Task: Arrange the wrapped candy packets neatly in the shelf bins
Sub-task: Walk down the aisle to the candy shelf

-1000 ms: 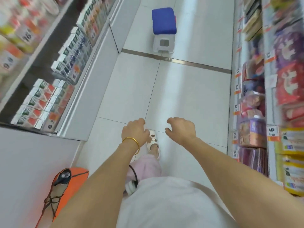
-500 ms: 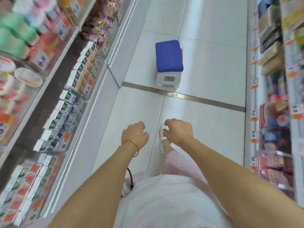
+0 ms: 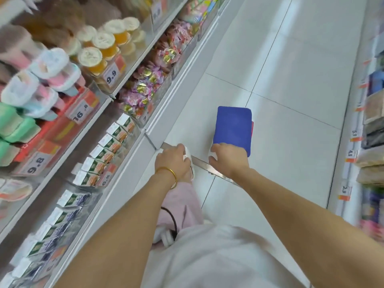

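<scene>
Right hand (image 3: 228, 161) masks the near end of the blue stool (image 3: 232, 127). Left hand (image 3: 173, 161) covers most of a white slipper (image 3: 191, 164). Wrapped candy packets (image 3: 149, 80) at 11 o'clock: print illegible. Shelf goods (image 3: 372, 113) at 3 o'clock: smeared by blur, unidentifiable, cut off at the edge.

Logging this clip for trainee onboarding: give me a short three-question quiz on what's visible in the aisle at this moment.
1. True or false: the left hand and right hand both hold nothing.
2. The wrapped candy packets lie where? A) bins on the person's left B) the floor C) a basket
3. Fill in: the stool has a ___ top.
Key: 1 true; 2 A; 3 blue.
</scene>
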{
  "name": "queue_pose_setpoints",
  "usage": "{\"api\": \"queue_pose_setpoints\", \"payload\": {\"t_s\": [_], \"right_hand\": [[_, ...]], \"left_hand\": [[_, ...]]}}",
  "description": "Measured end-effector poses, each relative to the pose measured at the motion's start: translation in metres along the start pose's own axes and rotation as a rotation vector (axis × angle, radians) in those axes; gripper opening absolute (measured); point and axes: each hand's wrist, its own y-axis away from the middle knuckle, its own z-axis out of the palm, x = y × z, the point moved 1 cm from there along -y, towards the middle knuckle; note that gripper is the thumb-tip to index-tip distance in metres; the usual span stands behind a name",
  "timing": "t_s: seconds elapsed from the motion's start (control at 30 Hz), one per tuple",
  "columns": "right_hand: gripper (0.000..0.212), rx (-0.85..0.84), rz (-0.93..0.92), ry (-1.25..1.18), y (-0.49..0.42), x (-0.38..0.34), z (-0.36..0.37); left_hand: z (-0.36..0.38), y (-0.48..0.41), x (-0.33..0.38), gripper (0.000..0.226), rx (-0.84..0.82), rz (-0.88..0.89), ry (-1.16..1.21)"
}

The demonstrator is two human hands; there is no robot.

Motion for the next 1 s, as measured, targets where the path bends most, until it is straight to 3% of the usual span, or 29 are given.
{"api": "queue_pose_setpoints", "payload": {"t_s": [0.3,0.53,0.8,1.0], "right_hand": [[0.033,-0.069,-0.031,0.006,-0.229,0.004,-0.097],[0.034,-0.03,-0.088,0.029,-0.332,-0.005,-0.16],[0.031,-0.059,-0.327,0.093,-0.429,-0.038,-0.18],[0.031,-0.13,-0.537,0.205,-0.516,-0.02,-0.174]], "left_hand": [[-0.104,-0.208,-0.013,0.034,-0.099,-0.095,0.151],[-0.163,-0.277,-0.013,0.033,-0.063,-0.121,0.223],[-0.18,-0.324,-0.033,0.032,0.013,-0.31,0.328],[-0.169,-0.384,-0.026,0.024,0.105,-0.493,0.357]]}}
